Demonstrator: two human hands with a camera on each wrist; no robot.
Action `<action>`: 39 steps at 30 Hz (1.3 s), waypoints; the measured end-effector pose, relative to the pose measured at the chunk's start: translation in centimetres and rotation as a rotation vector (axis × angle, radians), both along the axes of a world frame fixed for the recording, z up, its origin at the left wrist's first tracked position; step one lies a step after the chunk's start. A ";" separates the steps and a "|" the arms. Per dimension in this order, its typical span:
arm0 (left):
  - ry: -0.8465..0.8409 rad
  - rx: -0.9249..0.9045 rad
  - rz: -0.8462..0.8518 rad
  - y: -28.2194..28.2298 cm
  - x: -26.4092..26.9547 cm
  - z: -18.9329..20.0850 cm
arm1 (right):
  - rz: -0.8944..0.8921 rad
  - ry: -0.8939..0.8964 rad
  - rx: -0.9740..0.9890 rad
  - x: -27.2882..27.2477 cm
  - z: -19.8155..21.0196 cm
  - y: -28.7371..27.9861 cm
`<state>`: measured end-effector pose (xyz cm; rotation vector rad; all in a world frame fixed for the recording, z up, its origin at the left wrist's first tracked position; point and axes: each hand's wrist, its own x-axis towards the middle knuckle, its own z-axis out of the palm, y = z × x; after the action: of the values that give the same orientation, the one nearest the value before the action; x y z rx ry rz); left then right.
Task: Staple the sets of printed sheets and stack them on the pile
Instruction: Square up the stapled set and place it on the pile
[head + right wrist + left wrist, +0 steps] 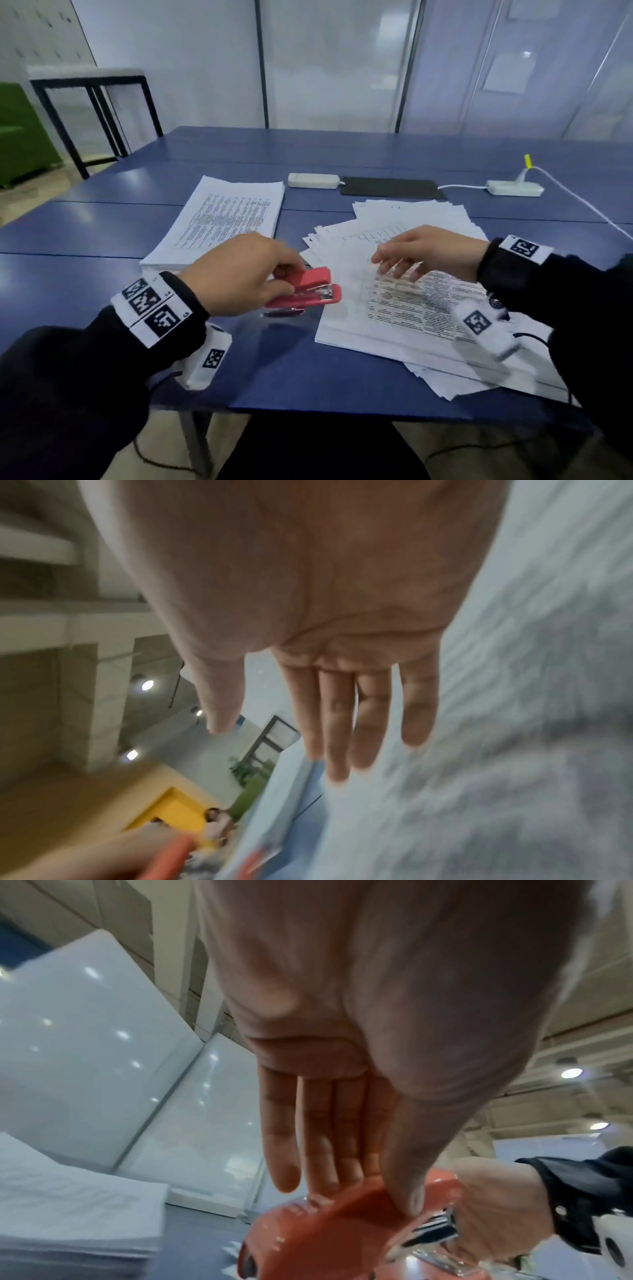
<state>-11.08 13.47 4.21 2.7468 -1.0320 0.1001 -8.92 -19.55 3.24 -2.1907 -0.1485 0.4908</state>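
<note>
A red stapler (308, 291) sits at the left edge of a fanned heap of loose printed sheets (404, 308) on the blue table (85, 236). My left hand (287, 277) holds the stapler's rear end. In the left wrist view the fingers lie on top of the stapler (325, 1237) and the thumb presses its side, shown by my left hand (369, 1194). My right hand (394, 263) hovers open over the loose sheets with fingers spread. The right wrist view is blurred, with my right hand (279, 750) above paper (514, 750). A neat pile of sheets (219, 222) lies behind the left hand.
Two white power strips (313, 180) (513, 188) and a black pad (390, 187) lie along the far middle of the table. A white cable (589, 209) runs off to the right. The loose sheets overhang toward the table's near edge (342, 414).
</note>
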 end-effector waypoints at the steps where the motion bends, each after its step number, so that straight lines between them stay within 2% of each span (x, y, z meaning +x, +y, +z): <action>1: 0.005 0.027 0.043 1.1 0.3 0.1 | -0.054 -0.144 -0.205 0.8 -0.2 -1.0; 2: 0.013 0.061 0.085 2.3 0.4 0.3 | -0.078 -0.229 -0.408 1.4 -0.5 -1.8; 4: 0.028 0.150 0.163 4.7 0.7 0.4 | -0.063 -0.207 -0.682 2.5 -1.3 -3.1; 7: 0.070 0.235 0.252 7.2 0.5 -0.2 | -0.042 -0.070 -0.779 3.4 -1.5 -3.5; 10: 0.146 0.181 0.285 8.5 0.5 -0.9 | -0.032 -0.012 -0.771 3.9 -1.1 -3.1; 13: 0.195 0.101 0.267 9.0 0.5 -0.9 | 0.003 0.004 -0.682 4.1 -1.2 -3.0; 15: 0.212 -0.015 0.230 8.8 0.3 -0.8 | 0.008 0.017 -0.644 3.5 -0.8 -2.7; 20: 0.247 -0.368 0.156 6.2 -0.8 -0.4 | -0.019 -0.040 -0.717 2.6 -0.3 -2.3; 23: 0.278 -0.428 0.074 3.9 -1.8 -1.0 | -0.012 -0.026 -0.710 2.6 -0.8 -2.5; 26: 0.342 -0.437 0.040 2.1 -2.7 -2.1 | -0.029 -0.019 -0.608 1.8 -0.6 -2.5; 28: 0.396 -0.491 0.054 1.4 -2.9 -2.7 | -0.070 -0.124 -0.592 1.3 0.1 -3.0; 30: 0.459 -0.647 0.113 1.0 -2.7 -3.0 | -0.151 -0.265 -0.479 0.6 1.4 -3.6; 31: 0.501 -0.767 0.158 0.7 -2.5 -2.9 | -0.199 -0.306 -0.329 0.1 2.3 -3.9; 34: 0.591 -1.138 0.246 -0.5 -1.6 -1.8 | -0.277 -0.357 0.312 -1.3 4.9 -4.0; 35: 0.592 -1.222 0.243 -1.2 -1.3 -1.2 | -0.284 -0.378 0.469 -1.4 5.7 -3.7; 39: 0.499 -1.394 0.157 -4.6 0.2 2.0 | -0.292 -0.443 0.787 -1.8 7.2 -1.6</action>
<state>-10.86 8.83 6.17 1.4289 -0.3198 0.0936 -10.68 -21.18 10.46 -1.4713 -0.2111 -0.2105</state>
